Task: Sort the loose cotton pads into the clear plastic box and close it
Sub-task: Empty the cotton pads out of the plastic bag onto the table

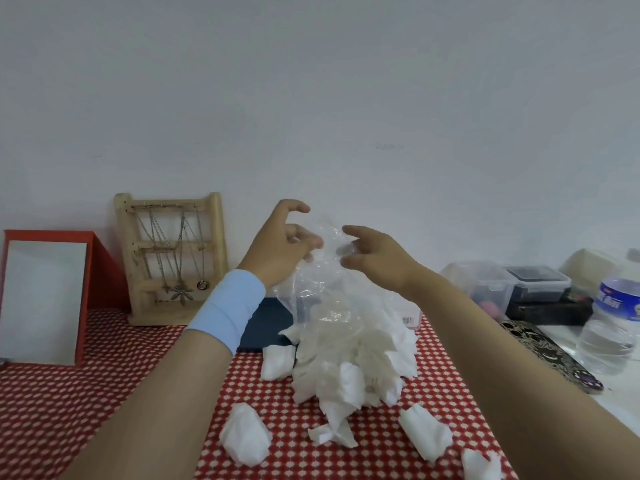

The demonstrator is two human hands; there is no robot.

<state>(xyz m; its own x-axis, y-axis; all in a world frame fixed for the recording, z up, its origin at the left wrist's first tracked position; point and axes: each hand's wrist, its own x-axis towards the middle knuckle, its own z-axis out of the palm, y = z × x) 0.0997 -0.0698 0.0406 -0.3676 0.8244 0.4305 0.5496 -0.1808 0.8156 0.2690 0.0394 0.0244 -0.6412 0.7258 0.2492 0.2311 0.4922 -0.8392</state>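
The cotton pads [346,379] are white, the tablecloth [104,393] red with small white dots, the wristband [225,306] light blue, the mirror frame [48,235] red

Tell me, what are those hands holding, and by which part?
A clear plastic bag, pinched at its upper end by the left hand and the right hand.

Raised side by side at mid-frame, both hands face each other. The left hand [282,245], a light blue band [225,306] round its wrist, curls its fingers and pinches a clear plastic bag [308,289]. The right hand [375,259] pinches the bag's top, index finger extended.
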